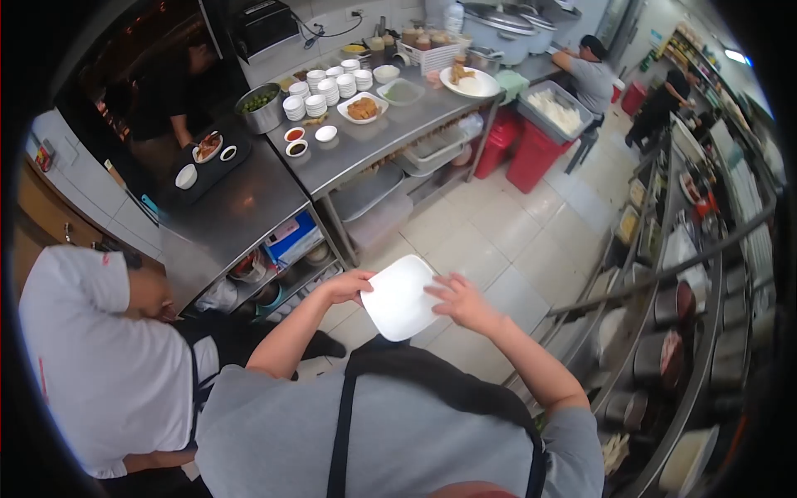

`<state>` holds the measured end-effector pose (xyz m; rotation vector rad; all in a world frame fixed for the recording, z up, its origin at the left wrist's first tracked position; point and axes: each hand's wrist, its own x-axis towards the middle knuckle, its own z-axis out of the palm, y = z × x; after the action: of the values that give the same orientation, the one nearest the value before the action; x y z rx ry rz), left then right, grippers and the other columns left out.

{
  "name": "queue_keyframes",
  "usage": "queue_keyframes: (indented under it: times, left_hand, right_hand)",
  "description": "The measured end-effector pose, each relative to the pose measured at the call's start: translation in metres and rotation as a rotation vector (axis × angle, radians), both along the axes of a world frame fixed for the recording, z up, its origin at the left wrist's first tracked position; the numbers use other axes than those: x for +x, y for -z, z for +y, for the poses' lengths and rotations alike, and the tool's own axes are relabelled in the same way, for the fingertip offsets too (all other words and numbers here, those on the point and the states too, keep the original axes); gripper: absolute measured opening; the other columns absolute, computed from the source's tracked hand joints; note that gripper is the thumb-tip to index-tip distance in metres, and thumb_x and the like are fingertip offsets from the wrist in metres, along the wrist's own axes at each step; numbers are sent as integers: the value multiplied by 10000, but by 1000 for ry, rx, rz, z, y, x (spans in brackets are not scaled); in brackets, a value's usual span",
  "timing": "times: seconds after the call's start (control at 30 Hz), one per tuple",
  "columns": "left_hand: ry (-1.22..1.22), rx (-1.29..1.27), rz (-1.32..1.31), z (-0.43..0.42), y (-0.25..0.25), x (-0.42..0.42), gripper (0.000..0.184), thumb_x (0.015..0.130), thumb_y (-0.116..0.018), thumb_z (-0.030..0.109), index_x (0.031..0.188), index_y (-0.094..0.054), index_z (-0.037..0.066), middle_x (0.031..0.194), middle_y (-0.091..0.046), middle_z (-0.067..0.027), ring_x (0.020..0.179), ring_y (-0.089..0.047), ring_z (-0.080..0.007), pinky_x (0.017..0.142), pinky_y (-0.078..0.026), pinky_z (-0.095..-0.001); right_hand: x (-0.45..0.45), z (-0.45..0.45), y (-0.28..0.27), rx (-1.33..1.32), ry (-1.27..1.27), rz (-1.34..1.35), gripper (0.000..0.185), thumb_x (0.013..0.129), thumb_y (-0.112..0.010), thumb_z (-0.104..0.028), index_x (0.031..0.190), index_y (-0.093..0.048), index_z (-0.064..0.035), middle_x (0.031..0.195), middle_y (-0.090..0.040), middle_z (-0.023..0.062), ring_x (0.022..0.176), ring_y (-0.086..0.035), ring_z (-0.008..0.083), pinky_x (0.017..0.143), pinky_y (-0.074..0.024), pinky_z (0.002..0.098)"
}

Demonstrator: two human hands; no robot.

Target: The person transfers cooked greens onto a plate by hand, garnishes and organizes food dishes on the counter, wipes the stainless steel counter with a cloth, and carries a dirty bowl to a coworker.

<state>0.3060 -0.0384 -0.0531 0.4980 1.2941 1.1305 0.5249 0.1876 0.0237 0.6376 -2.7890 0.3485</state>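
Note:
A white, rounded square plate point(402, 299) is held out in front of my body, above the tiled floor. My left hand point(347, 287) grips its left edge, thumb on the rim. Over the plate's right side is my right hand point(457, 300), its fingers spread and slightly blurred; whether they touch the plate is unclear. Nothing lies on the plate.
Ahead stands a steel counter point(290, 162) with stacked white cups, a plate of fried food point(363, 108) and sauce bowls. A person in white point(108, 357) is close at left. Red bins point(538, 155) stand beyond; food containers point(656, 357) line the right.

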Motion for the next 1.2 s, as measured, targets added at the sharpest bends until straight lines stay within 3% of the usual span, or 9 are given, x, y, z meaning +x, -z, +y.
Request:
queue_keyframes:
  times: [0.13,0.2,0.23,0.3,0.47,0.73,0.87,1.0,1.2]
  left_hand:
    - [-204,35,-105,29,-7,-75,412,735,-507,47,1145,-497,2,1012,-587,-92,893,-595,-182,720,-522,-345]
    - [-367,52,-56,40,-10,-116,398,727,-508,50,1122,-507,-4,1010,-585,-104,892,-595,-205,721,-521,-353]
    - [-470,67,-48,46,-17,-132,396,730,-451,4,1121,-505,-25,998,-585,-132,871,-601,-238,671,-534,-357]
    - [-541,35,-15,53,-26,-167,416,717,-464,17,1130,-494,-19,1013,-578,-127,890,-593,-246,698,-526,-369]
    - [-768,75,71,73,-44,-241,420,731,-472,33,1148,-474,-18,1037,-567,-127,905,-584,-251,739,-508,-393]
    - [-1193,214,203,137,-69,-333,459,731,-483,38,1182,-423,-21,1062,-555,-145,912,-590,-252,702,-536,-333]
    - [-1294,184,220,185,-83,-371,464,729,-481,39,1186,-420,-14,1067,-551,-141,913,-589,-245,704,-539,-326]
    - [-1422,150,242,228,-84,-391,506,722,-484,56,1216,-401,-11,1095,-538,-135,931,-578,-241,683,-533,-342]
    - [-1532,50,215,265,-89,-392,477,726,-467,50,1198,-419,0,1079,-548,-126,899,-594,-227,646,-550,-308]
  right_hand:
    - [-109,54,-13,-11,150,67,337,667,-563,-21,973,-587,-160,1233,-442,76,1104,-431,289,927,-357,428]
    - [-157,80,-31,-229,347,5,448,672,-626,-56,1097,-525,-155,1236,-426,121,1083,-439,322,893,-383,399]
    - [-178,97,-33,-230,348,6,448,672,-626,-56,1097,-525,-155,1236,-426,121,1083,-439,322,893,-383,399]
    - [-214,131,-29,-311,375,24,519,665,-655,-71,1150,-492,-153,1239,-421,127,1061,-443,336,884,-390,387]
    - [-305,268,-13,-245,397,155,383,678,-653,-122,1052,-569,-130,1172,-471,107,1032,-462,308,870,-399,400]
    - [-500,556,-53,-48,672,326,191,715,-608,-127,903,-632,-119,1022,-561,98,956,-509,304,810,-436,400]
    - [-612,693,-44,-48,859,238,167,739,-554,-125,874,-650,-147,946,-592,82,918,-530,300,776,-456,404]
    - [-704,764,-41,106,929,163,180,754,-505,-128,841,-659,-161,928,-596,61,925,-536,266,751,-468,396]
    - [-786,813,-4,765,761,-158,208,798,-484,-167,919,-652,-154,1061,-544,22,1016,-483,201,756,-426,356]
